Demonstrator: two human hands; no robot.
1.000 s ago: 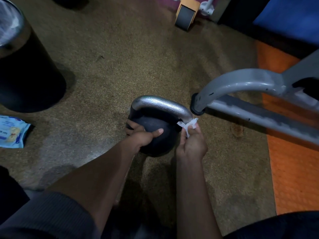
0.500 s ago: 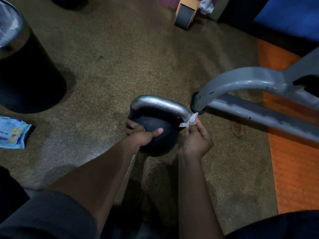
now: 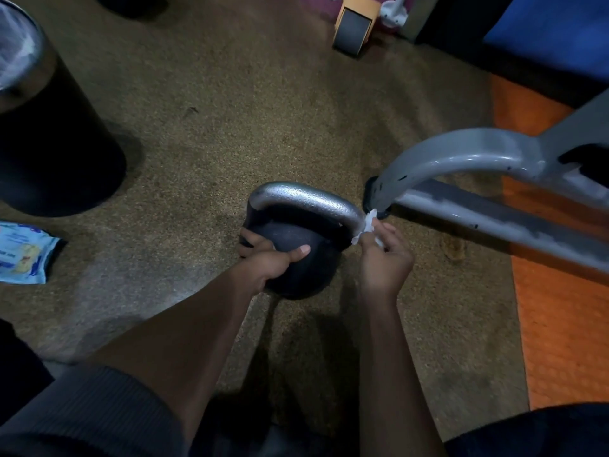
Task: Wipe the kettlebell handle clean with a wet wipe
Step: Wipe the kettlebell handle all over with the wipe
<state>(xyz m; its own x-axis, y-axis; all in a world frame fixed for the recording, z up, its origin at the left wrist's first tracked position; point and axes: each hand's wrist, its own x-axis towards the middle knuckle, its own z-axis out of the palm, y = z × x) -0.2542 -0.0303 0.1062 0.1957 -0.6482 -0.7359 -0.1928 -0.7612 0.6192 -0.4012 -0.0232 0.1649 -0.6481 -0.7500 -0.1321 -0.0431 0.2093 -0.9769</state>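
Note:
A black kettlebell (image 3: 298, 245) with a silver textured handle (image 3: 306, 197) stands on the speckled floor at the centre. My left hand (image 3: 267, 258) grips the ball from the near left side, thumb across its top. My right hand (image 3: 384, 258) pinches a small white wet wipe (image 3: 367, 225) and presses it against the right end of the handle, where the handle bends down.
A grey metal machine frame (image 3: 461, 159) ends in a black foot just right of the handle. A black bin (image 3: 49, 143) stands at the left, a blue wipes pack (image 3: 23, 253) below it. An orange mat (image 3: 560, 324) lies at the right. An orange-framed wheel (image 3: 354, 26) is far back.
My right hand has slid the wipe up and outward along the right bend of the handle. My left hand has stayed on the ball.

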